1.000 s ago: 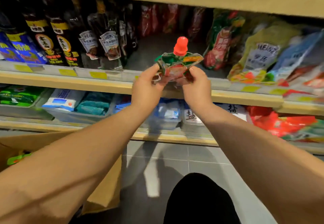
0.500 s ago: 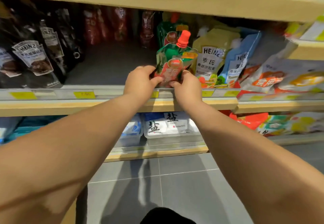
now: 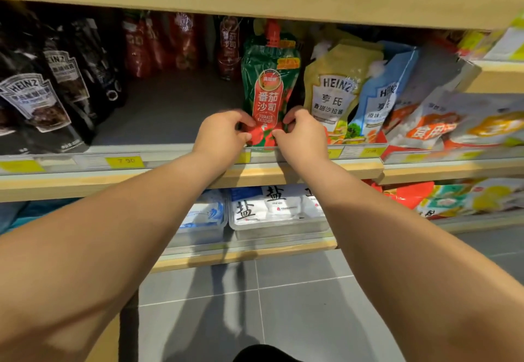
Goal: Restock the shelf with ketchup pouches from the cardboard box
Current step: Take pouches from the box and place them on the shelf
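Two hands, left hand [image 3: 222, 134] and right hand [image 3: 304, 134], pinch a ketchup pouch's [image 3: 269, 89] bottom corners mid-frame, apparently standing it upright on the shelf [image 3: 170, 112].

Green-and-red ketchup pouch [image 3: 269, 83], red cap

Bare arms, no sleeves

The left hand [image 3: 224, 134] and right hand [image 3: 303, 134] wear no gloves, rings or watch; both forearms are uncovered; dark black clothing shows near the bottom edge.
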Tool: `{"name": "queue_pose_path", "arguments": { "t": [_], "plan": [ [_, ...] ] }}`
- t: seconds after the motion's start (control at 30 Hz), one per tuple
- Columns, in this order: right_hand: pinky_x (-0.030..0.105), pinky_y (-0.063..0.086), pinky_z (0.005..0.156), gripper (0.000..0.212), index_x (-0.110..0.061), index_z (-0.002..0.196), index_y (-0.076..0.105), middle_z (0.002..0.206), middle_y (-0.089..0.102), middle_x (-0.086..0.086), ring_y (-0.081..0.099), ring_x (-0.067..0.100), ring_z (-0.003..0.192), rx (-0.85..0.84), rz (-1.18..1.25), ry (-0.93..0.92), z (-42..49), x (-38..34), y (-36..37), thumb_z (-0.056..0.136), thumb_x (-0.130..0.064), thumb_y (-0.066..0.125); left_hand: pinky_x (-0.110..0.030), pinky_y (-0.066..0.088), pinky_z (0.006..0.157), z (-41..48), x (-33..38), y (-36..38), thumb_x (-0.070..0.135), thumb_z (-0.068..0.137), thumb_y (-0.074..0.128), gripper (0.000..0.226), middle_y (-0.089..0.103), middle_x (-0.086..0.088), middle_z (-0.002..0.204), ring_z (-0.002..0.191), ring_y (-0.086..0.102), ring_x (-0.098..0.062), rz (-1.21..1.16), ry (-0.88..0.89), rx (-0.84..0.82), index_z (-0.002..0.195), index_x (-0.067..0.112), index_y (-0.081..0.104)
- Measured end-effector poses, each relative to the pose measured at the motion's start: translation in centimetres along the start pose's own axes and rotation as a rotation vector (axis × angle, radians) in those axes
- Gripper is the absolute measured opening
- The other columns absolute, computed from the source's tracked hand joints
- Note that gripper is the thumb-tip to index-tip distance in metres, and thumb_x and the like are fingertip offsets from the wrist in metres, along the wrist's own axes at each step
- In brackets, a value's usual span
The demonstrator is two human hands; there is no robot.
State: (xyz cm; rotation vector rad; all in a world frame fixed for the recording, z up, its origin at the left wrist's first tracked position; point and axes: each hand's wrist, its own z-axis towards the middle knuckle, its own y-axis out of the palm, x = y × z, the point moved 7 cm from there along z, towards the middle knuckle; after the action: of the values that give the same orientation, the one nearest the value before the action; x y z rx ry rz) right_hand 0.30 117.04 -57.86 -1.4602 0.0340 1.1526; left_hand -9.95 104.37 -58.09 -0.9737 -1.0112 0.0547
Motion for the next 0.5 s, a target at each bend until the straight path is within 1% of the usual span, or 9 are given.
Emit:
{"name": "queue_pose_path", "arguments": {
  "t": [0.1,0.17,0.23,0.33,0.37,0.43,0.5],
  "plan": [
    [0.026,0.035,0.062,0.028,-0.011,0.104,0.057,0.088,0.063,0.005,0.056,0.023,0.078,-0.005,-0.005,0.022,0.3,-0.2,-0.1,0.083,-0.029,0.063,-0.019,0.042,0.087,0.3,0.5,0.2,0.011,0.088,0.061,0.03,0.065,-0.004,0.119,0.104,0.061,-0.017,-0.011,0.001,-0.051,0.117,0.02,0.064],
    [0.027,0.035,0.062,0.029,-0.01,0.106,0.056,0.086,0.059,0.004,0.057,0.025,0.081,-0.006,-0.003,0.048,0.5,-0.3,-0.1,0.084,-0.028,0.061,-0.021,0.04,0.095,0.7,0.9,0.5,0.011,0.091,0.057,0.034,0.061,-0.005,0.126,0.113,0.057,-0.019,0.01,0.008,-0.088,0.123,0.019,0.06],
    [0.028,0.036,0.063,0.029,-0.011,0.109,0.054,0.087,0.059,0.005,0.059,0.028,0.085,-0.01,-0.012,0.064,0.4,-0.3,0.3,0.085,-0.027,0.059,-0.021,0.037,0.097,1.2,1.1,0.7,0.013,0.092,0.055,0.037,0.058,-0.006,0.131,0.118,0.054,-0.02,0.047,0.018,-0.117,0.129,0.019,0.056],
    [0.029,0.038,0.065,0.031,-0.013,0.113,0.055,0.099,0.066,0.008,0.061,0.031,0.089,-0.002,-0.036,0.062,0.3,-0.3,0.8,0.085,-0.026,0.055,-0.023,0.034,0.104,1.8,1.0,1.2,0.008,0.093,0.052,0.038,0.052,-0.008,0.137,0.124,0.05,-0.022,0.052,0.03,-0.161,0.131,0.016,0.054],
    [0.03,0.039,0.065,0.032,-0.013,0.114,0.055,0.1,0.066,0.008,0.061,0.031,0.09,0.004,-0.043,0.055,0.2,-0.3,0.9,0.085,-0.026,0.054,-0.026,0.033,0.108,2.0,0.9,1.4,0.006,0.093,0.051,0.039,0.049,-0.009,0.139,0.125,0.049,-0.023,0.045,0.04,-0.175,0.131,0.014,0.053],
    [0.03,0.041,0.066,0.032,-0.013,0.114,0.057,0.1,0.067,0.009,0.061,0.032,0.091,0.019,-0.075,0.034,0.2,-0.4,1.1,0.085,-0.026,0.052,-0.032,0.033,0.111,2.4,0.6,1.9,0.002,0.093,0.05,0.041,0.046,-0.011,0.142,0.128,0.047,-0.025,0.034,0.054,-0.193,0.133,0.011,0.052],
    [0.031,0.04,0.066,0.032,-0.014,0.114,0.058,0.098,0.068,0.009,0.061,0.033,0.089,0.033,-0.117,0.018,0.2,-0.4,1.2,0.085,-0.026,0.05,-0.031,0.031,0.111,2.7,0.3,2.2,0.002,0.093,0.049,0.042,0.043,-0.01,0.144,0.129,0.045,-0.025,0.032,0.069,-0.197,0.134,0.012,0.05]
  ]
}}
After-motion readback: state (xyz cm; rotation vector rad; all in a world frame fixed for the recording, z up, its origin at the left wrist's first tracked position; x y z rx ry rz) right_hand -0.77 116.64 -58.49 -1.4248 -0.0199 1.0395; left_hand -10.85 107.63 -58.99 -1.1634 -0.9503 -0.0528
